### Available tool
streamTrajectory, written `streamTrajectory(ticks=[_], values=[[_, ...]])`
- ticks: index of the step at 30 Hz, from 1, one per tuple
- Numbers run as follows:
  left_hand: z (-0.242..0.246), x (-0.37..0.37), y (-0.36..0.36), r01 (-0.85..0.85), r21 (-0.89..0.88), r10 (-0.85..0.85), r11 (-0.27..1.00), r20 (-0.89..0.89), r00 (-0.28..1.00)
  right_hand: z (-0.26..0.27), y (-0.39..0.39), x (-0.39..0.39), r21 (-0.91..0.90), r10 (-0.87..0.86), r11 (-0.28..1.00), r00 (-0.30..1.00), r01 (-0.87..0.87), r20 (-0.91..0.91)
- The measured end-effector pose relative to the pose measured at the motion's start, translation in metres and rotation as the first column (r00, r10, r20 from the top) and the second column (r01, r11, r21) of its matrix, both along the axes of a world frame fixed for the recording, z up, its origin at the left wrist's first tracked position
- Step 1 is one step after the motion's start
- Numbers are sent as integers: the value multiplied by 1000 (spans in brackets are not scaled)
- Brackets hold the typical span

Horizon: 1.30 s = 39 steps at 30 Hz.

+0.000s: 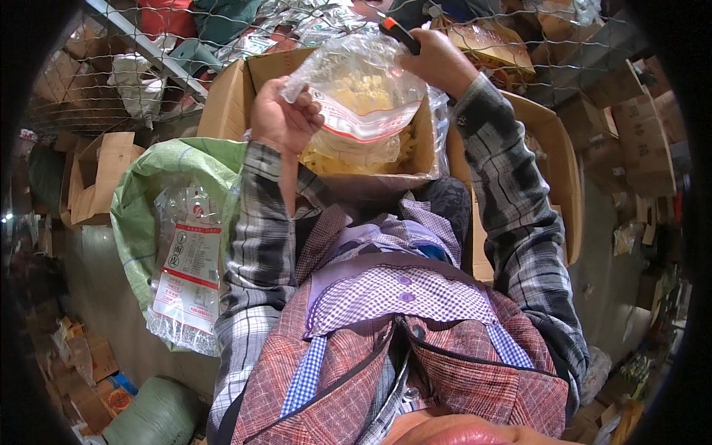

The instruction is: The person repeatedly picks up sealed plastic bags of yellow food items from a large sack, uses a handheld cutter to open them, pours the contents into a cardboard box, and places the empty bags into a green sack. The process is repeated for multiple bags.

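My left hand [283,114] pinches the left edge of a clear plastic bag [356,61] with a white and red printed band. My right hand [439,58] grips a black and orange utility knife [399,34] at the bag's upper right. Whether its fingers also hold the film is hard to see. Beneath the bag, pale yellow pieces of dried food [328,161] lie in an open cardboard box [225,103]. Through the film I cannot tell which pieces are inside the bag and which are in the box. More clear film hangs over the box's right wall.
Left of my arm, a green woven sack [130,211] holds flat printed plastic bags [189,256]. Another open cardboard box [562,167] stands at the right. Wire mesh [183,33] crosses beyond the box, with piled packets [311,22] behind it. A stuffed green sack [153,414] lies lower left.
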State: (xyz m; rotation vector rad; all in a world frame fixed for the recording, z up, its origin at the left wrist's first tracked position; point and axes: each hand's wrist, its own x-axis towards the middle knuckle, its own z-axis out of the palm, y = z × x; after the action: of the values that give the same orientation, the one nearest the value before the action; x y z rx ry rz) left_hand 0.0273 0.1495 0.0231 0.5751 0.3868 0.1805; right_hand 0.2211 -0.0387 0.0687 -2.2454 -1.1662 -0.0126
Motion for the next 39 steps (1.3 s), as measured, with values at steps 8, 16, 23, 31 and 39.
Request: streamTrajectory(ticks=[8,16,23,31,39], values=[[0,6,11,-46,47,45,998,13,999,12,2,-13,107,83,991,997,-82,-5],[6,10,13,-43,102,28,994,138,990,15,1,-4,154,111,981,992,-118,54],[25,16,19,-56,39,52,998,98,994,39,-2,2,89,-36,996,998,31,52],[54,10,20,48,202,-100,978,256,961,69,-23,-29,269,6,963,996,19,-90],[54,0,13,66,201,-124,977,294,948,68,-43,-14,510,314,859,734,51,-602]])
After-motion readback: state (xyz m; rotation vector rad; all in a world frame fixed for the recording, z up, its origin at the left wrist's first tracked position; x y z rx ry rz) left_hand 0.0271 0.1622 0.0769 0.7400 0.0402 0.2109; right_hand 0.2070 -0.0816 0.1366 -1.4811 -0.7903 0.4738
